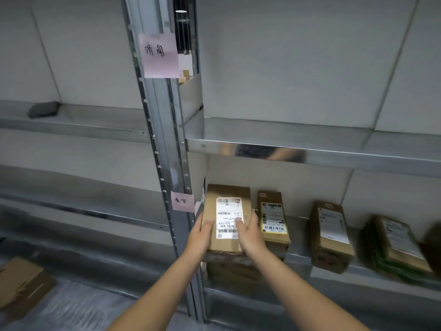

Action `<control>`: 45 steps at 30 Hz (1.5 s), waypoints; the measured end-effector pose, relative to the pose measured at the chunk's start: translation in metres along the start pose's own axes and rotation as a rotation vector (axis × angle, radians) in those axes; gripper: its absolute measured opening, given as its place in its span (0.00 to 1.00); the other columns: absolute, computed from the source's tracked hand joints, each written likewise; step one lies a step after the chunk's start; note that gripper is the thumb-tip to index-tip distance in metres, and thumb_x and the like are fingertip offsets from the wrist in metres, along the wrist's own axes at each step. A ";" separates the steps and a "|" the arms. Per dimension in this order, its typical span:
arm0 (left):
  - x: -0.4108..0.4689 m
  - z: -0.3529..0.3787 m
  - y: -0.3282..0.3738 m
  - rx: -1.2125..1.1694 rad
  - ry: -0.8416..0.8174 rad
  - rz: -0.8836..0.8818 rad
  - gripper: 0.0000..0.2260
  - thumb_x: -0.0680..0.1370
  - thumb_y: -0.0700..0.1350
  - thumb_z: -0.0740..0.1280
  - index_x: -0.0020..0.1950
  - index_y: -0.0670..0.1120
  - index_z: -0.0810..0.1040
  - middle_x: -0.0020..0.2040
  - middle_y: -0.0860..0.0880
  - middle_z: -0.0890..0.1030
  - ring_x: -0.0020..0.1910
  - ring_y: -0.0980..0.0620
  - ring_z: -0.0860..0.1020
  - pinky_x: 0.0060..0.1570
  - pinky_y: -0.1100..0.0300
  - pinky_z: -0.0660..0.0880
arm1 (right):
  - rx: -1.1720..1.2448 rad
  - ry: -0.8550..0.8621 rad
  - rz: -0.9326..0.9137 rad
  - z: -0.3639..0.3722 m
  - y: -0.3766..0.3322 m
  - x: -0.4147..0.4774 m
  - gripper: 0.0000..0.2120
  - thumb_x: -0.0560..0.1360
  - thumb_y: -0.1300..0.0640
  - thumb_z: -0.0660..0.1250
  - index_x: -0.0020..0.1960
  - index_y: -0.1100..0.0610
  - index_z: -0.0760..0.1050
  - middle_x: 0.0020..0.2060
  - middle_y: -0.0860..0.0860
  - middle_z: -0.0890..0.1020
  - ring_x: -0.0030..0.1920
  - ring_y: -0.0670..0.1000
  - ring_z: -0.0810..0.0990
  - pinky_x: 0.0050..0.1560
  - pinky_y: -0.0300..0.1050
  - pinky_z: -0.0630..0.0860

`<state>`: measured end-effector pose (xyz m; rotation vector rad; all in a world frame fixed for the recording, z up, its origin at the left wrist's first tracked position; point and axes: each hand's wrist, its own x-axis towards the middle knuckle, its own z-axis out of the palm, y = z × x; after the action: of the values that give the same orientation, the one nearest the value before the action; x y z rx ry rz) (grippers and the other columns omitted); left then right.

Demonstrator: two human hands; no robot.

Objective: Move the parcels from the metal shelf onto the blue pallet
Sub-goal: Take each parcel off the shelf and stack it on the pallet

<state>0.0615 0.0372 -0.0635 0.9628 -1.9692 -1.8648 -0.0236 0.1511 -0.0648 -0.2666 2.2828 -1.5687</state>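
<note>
Both forearms reach up from the bottom edge toward the metal shelf (310, 156). At their ends the 2 hands grasp 1 cardboard parcel (226, 218) at the left end of the lower right shelf level. The left hand (200, 235) wraps the parcel's left edge with its thumb lying on the top face. The right hand (249, 232) holds the right edge, its thumb pressed on the white shipping label (229, 217) that covers much of that face. Under this parcel sits another brown box (229, 271), blurred.

To the right along the same level stand more parcels. A second box (273, 220) with a yellow-trimmed label is just beside the right hand. A third box (330, 237) stands further right, apart from it. A fourth package (396, 244), with green at its edges, lies near the frame's right side.

2 pink paper notes with handwriting are stuck to the shelf's upright post: a large note (159, 54) high up and a small note (182, 201) just left of the held parcel. On the upper left shelf level lies a dark grey bag (44, 109). Flattened cardboard (21, 287) rests on the floor at the lower left.
</note>
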 end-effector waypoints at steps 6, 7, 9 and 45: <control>-0.103 0.030 0.018 0.001 0.063 0.092 0.17 0.84 0.49 0.56 0.73 0.52 0.69 0.58 0.50 0.81 0.50 0.54 0.80 0.41 0.62 0.73 | 0.043 -0.033 -0.105 -0.065 -0.007 -0.079 0.28 0.80 0.51 0.60 0.77 0.53 0.53 0.68 0.52 0.74 0.64 0.54 0.75 0.62 0.47 0.72; -0.121 0.041 0.020 0.007 0.056 0.102 0.17 0.84 0.49 0.55 0.73 0.52 0.69 0.57 0.51 0.81 0.50 0.54 0.80 0.40 0.62 0.74 | 0.039 -0.021 -0.106 -0.081 -0.003 -0.094 0.29 0.80 0.51 0.59 0.77 0.54 0.53 0.68 0.52 0.74 0.64 0.54 0.75 0.62 0.45 0.72; -0.155 0.067 0.023 0.014 0.022 0.118 0.16 0.84 0.49 0.54 0.72 0.53 0.68 0.52 0.56 0.81 0.47 0.57 0.80 0.35 0.67 0.74 | 0.033 0.021 -0.105 -0.117 0.007 -0.122 0.28 0.80 0.51 0.60 0.77 0.54 0.55 0.68 0.51 0.74 0.64 0.54 0.75 0.59 0.43 0.70; -0.540 0.850 0.002 0.064 -1.162 0.149 0.23 0.84 0.53 0.54 0.79 0.53 0.58 0.69 0.50 0.75 0.64 0.51 0.75 0.64 0.51 0.73 | 0.087 1.050 0.296 -0.873 0.314 -0.404 0.21 0.80 0.51 0.59 0.71 0.47 0.61 0.57 0.45 0.78 0.51 0.45 0.78 0.44 0.42 0.74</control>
<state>-0.0500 1.0381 -0.0470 -0.4415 -2.5131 -2.5398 0.0193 1.1606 -0.0024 1.1200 2.7141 -1.8683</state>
